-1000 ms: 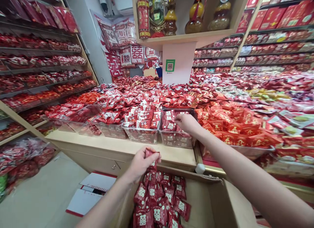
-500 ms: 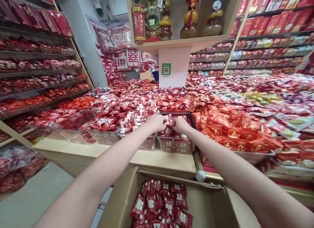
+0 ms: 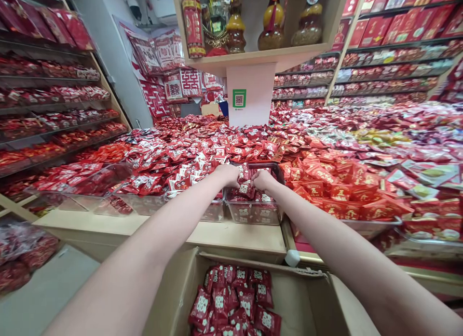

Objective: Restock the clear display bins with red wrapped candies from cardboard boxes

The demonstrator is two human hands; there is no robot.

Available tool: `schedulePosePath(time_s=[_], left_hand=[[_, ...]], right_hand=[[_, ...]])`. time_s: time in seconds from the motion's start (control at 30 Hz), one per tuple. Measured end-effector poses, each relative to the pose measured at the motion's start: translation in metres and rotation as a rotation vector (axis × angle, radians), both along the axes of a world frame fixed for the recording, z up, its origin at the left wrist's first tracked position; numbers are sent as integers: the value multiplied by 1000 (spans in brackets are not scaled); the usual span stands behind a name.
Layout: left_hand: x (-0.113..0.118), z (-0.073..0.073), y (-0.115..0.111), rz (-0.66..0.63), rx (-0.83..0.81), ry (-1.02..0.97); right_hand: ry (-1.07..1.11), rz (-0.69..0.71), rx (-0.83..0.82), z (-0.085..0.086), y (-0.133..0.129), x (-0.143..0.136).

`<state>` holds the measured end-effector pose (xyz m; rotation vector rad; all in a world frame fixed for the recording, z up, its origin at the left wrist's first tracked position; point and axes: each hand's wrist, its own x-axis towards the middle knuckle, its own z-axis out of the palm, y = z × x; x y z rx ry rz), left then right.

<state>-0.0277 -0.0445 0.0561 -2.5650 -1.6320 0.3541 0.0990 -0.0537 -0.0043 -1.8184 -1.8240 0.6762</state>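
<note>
My left hand [image 3: 228, 175] and my right hand [image 3: 263, 180] are over a clear plastic tub [image 3: 253, 220] at the counter's front edge. Between their fingertips is a dark red candy packet [image 3: 246, 188] with white markings, its ends pinched by curled fingers. More of the same packets lie in the tub beneath. Below my arms, an open cardboard box [image 3: 300, 292] holds a pile of matching red candy packets [image 3: 235, 302] on its left side. The fingers partly cover the packet in them.
Orange-red packets [image 3: 336, 186] fill a tray right of the tub. Several clear tubs [image 3: 141, 204] of red packets stand to the left. Heaped candy covers the counter behind. A wooden display shelf [image 3: 260, 57] overhangs it on a white post [image 3: 249, 112]. Stocked shelves [image 3: 54, 80] line the left wall.
The view has shifted slightly, moving the scene a little left. A candy packet now shows more fully between my fingertips, and my hands have stayed over the same tub.
</note>
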Motion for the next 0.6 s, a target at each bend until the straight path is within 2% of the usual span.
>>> schedulePosePath(time_s=[0.2, 0.33, 0.4, 0.47, 0.53, 0.6], left_hand=[[-6, 8, 9, -30, -44, -116], [-13, 23, 3, -6, -1, -271], [-19, 26, -13, -2, -28, -421], [-27, 24, -37, -6, -203, -686], [-34, 14, -67, 18, -448, -961], [-38, -1, -97, 82, -590, -1134]], right_hand=[[81, 59, 61, 11, -8, 6], [170, 60, 109, 32, -16, 18], [299, 89, 130, 44, -28, 24], [503, 143, 148, 53, -49, 28], [707, 184, 154, 53, -75, 28], [869, 190, 126, 45, -103, 26]])
